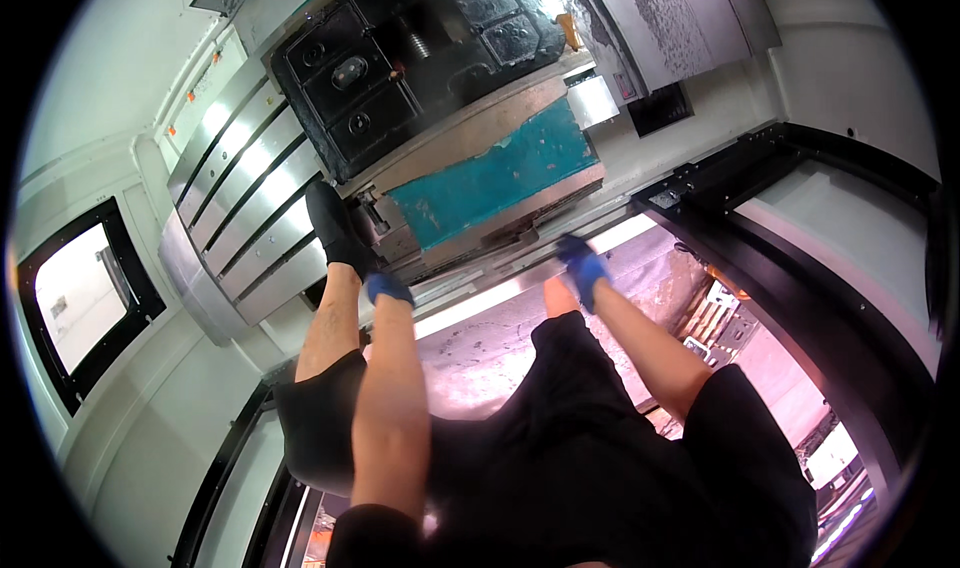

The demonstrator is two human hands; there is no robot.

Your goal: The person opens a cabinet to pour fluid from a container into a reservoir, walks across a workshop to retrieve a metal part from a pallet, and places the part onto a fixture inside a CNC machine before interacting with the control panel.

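Note:
Blue gloves cover both of my hands. My left hand (388, 288) is low in front of the machine, beside my left shin and the black shoe (334, 226); its fingers are hidden. To the right, my right hand (582, 261) hangs over the lower edge of the machine opening, near my right knee. Motion smears its fingers, and I cannot make out anything in it. Beyond both hands sits a teal-painted block (495, 183) with worn paint, below a wet black casting (410, 63) with ribs and recesses.
A slotted metal table (245, 183) lies at the left, under my raised foot. Grey metal covers (680, 23) stand at the far right. A black door frame (800, 258) runs along the right side. A window (88, 303) is set in the left wall. Pinkish floor (470, 358) shows below.

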